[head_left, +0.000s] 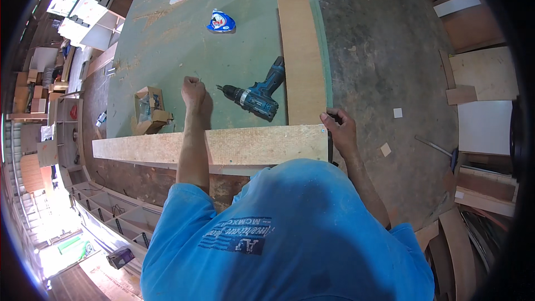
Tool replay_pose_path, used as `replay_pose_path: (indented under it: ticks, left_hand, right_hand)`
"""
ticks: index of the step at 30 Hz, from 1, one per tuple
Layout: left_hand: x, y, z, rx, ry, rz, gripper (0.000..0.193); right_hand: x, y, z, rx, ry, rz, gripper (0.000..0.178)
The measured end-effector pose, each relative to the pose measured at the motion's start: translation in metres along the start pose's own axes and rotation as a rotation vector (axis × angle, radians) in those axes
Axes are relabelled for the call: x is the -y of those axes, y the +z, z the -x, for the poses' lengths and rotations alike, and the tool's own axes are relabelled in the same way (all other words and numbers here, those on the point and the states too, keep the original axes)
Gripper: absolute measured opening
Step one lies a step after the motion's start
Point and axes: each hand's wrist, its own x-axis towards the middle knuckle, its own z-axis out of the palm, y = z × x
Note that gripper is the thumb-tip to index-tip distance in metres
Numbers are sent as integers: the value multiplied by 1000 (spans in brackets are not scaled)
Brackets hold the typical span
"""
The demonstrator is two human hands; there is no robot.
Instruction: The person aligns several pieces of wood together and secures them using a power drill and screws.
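Observation:
My left hand is over the green tabletop with its fingers curled together; whatever they may pinch is too small to name. Its forearm crosses a long pale wooden board lying along the near edge. My right hand is at the right end of that board, thumb and fingers bent close together at the corner; what they grip, if anything, cannot be made out. A small shiny spot shows on the board near the thumb. Between the hands lies a blue and black cordless drill, its bit pointing toward my left hand.
A brown plank runs away from me along the table's right side. An opened cardboard box of small hardware stands left of my left hand. Farther off lies a blue and white packet. Panels lean at the right; shelving frames stand at lower left.

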Motion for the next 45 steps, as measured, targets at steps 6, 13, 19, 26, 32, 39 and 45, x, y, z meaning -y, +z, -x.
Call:
replay_pose_path:
  ticks: [6,13,19,26,32,39,45]
  left_hand:
    - [-182,-12,100,296,107,663,42]
    - [-282,47,205,557,317,798,19]
    - [-277,25,229,689,192,842,19]
    - [-270,40,241,628,234,817,15]
    - [-275,32,242,627,269,742,15]
    - [-278,37,234,666,369,668,16]
    - [-274,36,229,680,375,609,21]
  right_hand:
    - [-4,-3,-3,33,53,-113,33]
    - [-28,-8,-12,96,-41,-131,38]
    - [-29,-19,-16,143,54,-123,49]
    - [-18,-48,-45,417,174,-222,45]
    - [56,-79,-162,76,-358,170,21]
    - [124,100,-197,859,-803,955,41]
    - [92,173,-189,1053,-749,1740,57]
